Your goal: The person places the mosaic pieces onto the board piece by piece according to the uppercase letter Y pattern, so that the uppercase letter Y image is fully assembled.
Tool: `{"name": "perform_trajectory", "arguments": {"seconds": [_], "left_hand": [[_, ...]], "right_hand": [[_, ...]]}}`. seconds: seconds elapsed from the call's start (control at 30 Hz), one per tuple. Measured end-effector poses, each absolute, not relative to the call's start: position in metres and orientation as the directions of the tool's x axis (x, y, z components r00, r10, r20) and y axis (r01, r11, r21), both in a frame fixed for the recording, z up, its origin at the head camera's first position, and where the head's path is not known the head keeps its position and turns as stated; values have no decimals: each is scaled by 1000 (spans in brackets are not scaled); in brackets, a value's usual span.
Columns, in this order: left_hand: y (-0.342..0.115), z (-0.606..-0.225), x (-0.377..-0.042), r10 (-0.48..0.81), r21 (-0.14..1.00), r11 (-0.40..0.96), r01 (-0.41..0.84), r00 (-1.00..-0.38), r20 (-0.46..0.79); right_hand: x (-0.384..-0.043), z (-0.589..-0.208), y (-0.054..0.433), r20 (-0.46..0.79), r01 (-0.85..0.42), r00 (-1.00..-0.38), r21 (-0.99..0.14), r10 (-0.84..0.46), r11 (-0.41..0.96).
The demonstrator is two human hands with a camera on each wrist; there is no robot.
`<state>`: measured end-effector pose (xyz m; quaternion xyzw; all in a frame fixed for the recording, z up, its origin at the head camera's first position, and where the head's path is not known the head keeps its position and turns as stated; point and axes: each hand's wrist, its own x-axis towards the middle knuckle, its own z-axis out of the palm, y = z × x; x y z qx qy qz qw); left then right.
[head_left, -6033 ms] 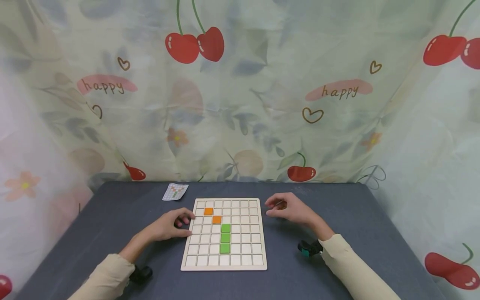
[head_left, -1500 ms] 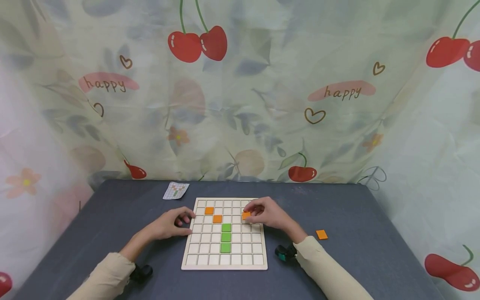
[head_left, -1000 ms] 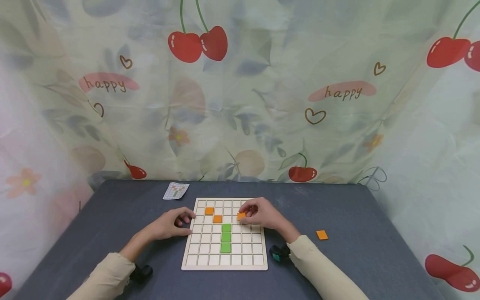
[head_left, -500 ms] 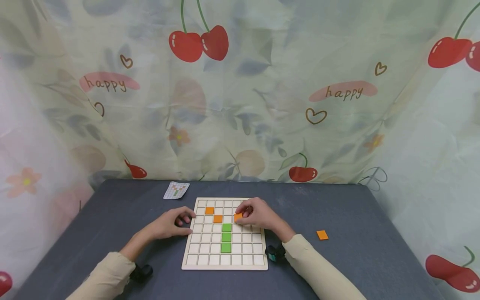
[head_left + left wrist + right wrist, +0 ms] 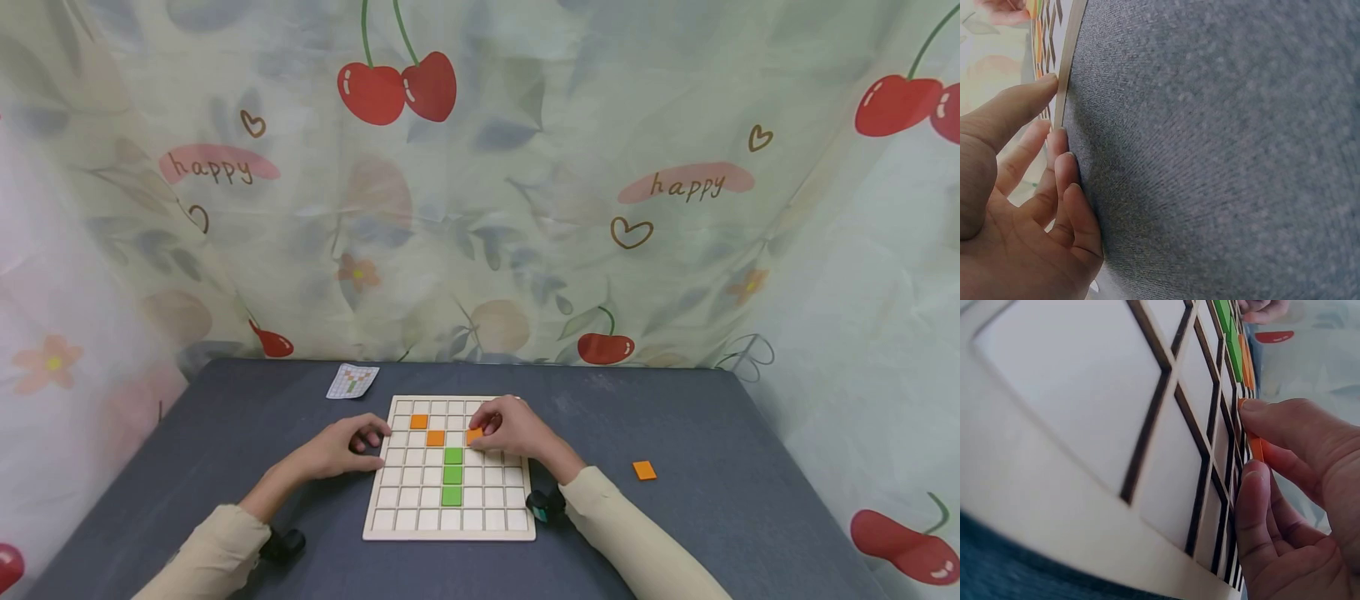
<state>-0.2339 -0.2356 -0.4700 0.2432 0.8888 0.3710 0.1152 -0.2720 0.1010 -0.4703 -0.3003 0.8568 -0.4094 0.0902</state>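
Observation:
A pale wooden grid board (image 5: 405, 497) lies on the dark table. On it sit two orange square tiles (image 5: 435, 438) in a diagonal step and three green tiles (image 5: 452, 475) in a column. My right hand (image 5: 517, 427) pinches another orange tile (image 5: 474, 437) between thumb and fingers, low over the board, up and right of the top green tile. The right wrist view shows this orange tile (image 5: 1256, 449) slanted at the grid lines, partly hidden by the thumb. My left hand (image 5: 333, 450) rests at the board's left edge, thumb and fingertips touching its rim (image 5: 1065, 69), fingers relaxed.
A loose orange tile (image 5: 644, 471) lies on the table (image 5: 720, 517) to the right of the board. A small paper card (image 5: 352, 381) printed with a coloured grid pattern lies behind the board, to the left. A cherry-printed cloth (image 5: 480, 217) hangs behind the table.
My right hand has come in from right of the board, moving left over it with an orange tile and slowing at the end. A loose orange tile now shows at right. The left hand stays put.

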Motion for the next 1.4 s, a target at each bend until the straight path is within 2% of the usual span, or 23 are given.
{"name": "perform_trajectory", "arguments": {"seconds": [0.97,1.4], "left_hand": [[-233,-467,-234,510,711,617,338,-859,-34],[-234,-468,-234,515,711,614,343,-857,-31]], "right_hand": [[-275,-471,98,61,-417,-799,-773,-599,478],[-276,-467,112,27,-375,-763,-833,-646,407]]}}
